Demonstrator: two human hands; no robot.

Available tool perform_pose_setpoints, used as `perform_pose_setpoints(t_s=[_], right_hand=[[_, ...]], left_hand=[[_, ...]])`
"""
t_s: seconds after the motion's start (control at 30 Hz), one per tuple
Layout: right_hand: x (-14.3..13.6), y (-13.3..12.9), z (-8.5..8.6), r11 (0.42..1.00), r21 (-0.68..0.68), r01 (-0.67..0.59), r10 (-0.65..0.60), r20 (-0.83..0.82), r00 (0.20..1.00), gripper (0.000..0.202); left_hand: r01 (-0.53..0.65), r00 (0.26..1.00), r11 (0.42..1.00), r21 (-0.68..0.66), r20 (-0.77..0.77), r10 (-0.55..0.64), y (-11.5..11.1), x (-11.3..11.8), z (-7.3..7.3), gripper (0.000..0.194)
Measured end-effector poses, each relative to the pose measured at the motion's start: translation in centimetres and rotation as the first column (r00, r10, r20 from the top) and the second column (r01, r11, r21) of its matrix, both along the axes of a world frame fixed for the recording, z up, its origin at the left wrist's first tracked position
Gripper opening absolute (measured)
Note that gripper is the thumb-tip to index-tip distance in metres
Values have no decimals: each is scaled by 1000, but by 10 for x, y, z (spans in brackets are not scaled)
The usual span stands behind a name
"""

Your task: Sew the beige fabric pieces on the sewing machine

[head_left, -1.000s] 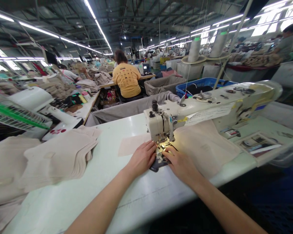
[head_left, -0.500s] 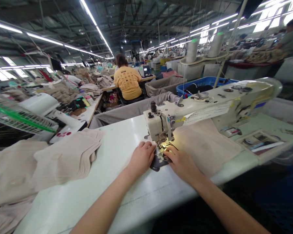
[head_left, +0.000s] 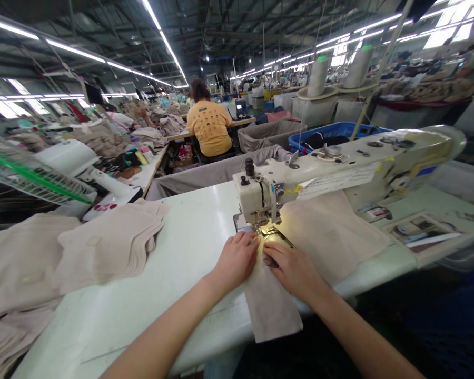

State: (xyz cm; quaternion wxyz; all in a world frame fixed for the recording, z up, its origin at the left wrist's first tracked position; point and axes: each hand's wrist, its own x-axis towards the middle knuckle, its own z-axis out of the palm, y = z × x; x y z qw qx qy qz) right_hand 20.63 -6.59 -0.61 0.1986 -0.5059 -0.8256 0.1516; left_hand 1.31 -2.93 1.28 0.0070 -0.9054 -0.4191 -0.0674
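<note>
A beige fabric piece [head_left: 272,310] lies under both hands and hangs over the table's front edge, its far end at the needle area of the sewing machine [head_left: 256,197]. My left hand [head_left: 239,255], fingers bent and together, grips the fabric at its left side, close to the presser foot. My right hand [head_left: 294,266] is closed at the fabric's right edge, thumb and fingers pinched. A small dark thing shows beneath the right fingers; I cannot make out what it is. The machine's lamp lights the metal plate [head_left: 274,234] beside the needle.
A larger beige panel [head_left: 332,231] lies right of the needle, under the machine arm. Stacked beige pieces [head_left: 106,247] lie at left, near a white machine [head_left: 69,160]. A parts tray [head_left: 422,231] sits at right. Beyond are a blue basket [head_left: 339,131] and a seated person [head_left: 210,126].
The beige fabric piece now extends from the needle toward me, covering the dark plate that showed between my hands. My hands stay beside the needle, the left slightly to the right. The view has shifted slightly.
</note>
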Motion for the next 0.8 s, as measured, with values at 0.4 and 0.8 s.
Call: perform_pose_setpoints(t_s=[0.4, 0.8], right_hand=[[0, 0, -1, 1000, 3, 9, -9, 22, 1000, 33], [1, 1, -5, 998, 55, 2, -3, 14, 1000, 33]], left_hand=[[-10, 1000, 1000, -20, 15, 10, 1, 0, -2, 30], [2, 1000, 1000, 2, -6, -2, 0, 1, -1, 32]])
